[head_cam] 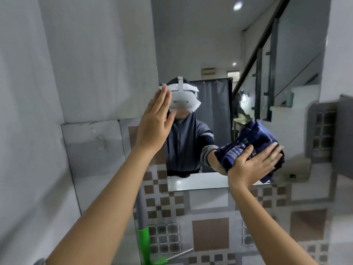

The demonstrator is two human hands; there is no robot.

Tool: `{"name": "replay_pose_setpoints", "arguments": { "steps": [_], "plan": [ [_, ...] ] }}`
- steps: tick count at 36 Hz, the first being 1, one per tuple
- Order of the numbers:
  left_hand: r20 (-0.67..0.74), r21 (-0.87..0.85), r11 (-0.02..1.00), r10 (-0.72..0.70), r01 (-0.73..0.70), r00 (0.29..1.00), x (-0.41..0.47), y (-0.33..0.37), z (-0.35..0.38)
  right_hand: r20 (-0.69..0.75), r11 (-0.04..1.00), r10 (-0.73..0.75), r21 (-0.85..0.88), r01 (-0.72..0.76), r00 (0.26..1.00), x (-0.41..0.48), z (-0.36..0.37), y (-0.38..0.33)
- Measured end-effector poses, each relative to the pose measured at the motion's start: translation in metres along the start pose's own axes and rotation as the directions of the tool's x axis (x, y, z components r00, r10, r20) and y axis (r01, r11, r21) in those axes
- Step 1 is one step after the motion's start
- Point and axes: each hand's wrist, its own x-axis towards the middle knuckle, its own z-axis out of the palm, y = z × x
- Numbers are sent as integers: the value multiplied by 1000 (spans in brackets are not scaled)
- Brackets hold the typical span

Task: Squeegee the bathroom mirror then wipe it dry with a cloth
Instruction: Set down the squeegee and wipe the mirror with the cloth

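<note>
Cloth (278,163) bunched, pressed on mirror (210,44) by right hand (252,161), fingers (267,151) splayed, pointing up-right; left hand (155,121) fingers together, pointing up.

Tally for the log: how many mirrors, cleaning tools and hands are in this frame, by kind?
Frameless wall mirror: 1
Dark blue striped cloth: 1
Green-handled squeegee: 1
Bare hands: 2, left hand and right hand
Total: 5
</note>
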Motion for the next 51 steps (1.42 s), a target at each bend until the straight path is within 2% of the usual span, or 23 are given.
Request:
{"name": "replay_pose_setpoints", "arguments": {
  "steps": [3,6,9,14,16,19,21,24,27,29,31,35,37,39,41,43,46,51],
  "plan": [
    [21,-10,999,34,-34,999,0,-8,-3,56,996,-93,-2,94,994,-37,10,-11],
    [26,-38,997,62,-61,998,1,-12,-7,140,966,-245,-44,254,959,-70,19,-15],
    [15,-56,997,59,-58,998,0,-12,-7,259,893,-405,-91,440,877,-96,24,-12],
    [-16,-77,997,18,-19,1000,-6,-6,-5,417,712,-592,-130,690,689,-113,20,1],
    [-25,-95,995,0,-2,1000,-10,-4,-2,480,592,-673,-105,799,562,-108,16,9],
    [-43,-133,991,-31,25,999,-16,2,3,577,303,-774,-24,953,261,-91,8,17],
    [-58,-146,988,-63,54,996,-18,5,6,609,132,-789,42,990,79,-77,3,19],
    [-81,-152,985,-99,86,992,-20,11,9,654,-55,-743,152,987,-142,-55,-5,18],
    [-98,-160,982,-121,105,988,-21,16,10,664,-187,-684,239,953,-301,-30,-14,19],
    [-95,-171,977,-149,131,984,-22,20,11,673,-225,-660,249,942,-335,-13,-21,25],
    [-91,-173,972,-174,157,981,-24,23,11,688,-210,-666,198,957,-288,4,-29,34],
    [-95,-180,965,-212,192,973,-26,28,10,698,-26,-716,10,1000,-26,41,-52,59],
    [-105,-177,962,-227,207,968,-26,29,12,704,117,-697,-78,990,138,59,-63,75],
    [-117,-155,966,-226,207,967,-26,29,13,684,301,-649,-170,938,332,71,-72,90],
    [-117,-132,969,-225,209,967,-26,29,13,629,502,-577,-231,833,522,76,-78,101],
    [-117,-118,969,-230,217,966,-26,30,12,569,687,-477,-234,688,669,74,-81,106],
    [-116,-108,968,-238,226,964,-27,31,12,501,838,-372,-181,515,781,64,-77,105],
    [-95,-108,969,-234,224,968,-27,33,6,299,976,-158,-95,194,941,46,-63,100]
  ]
}}
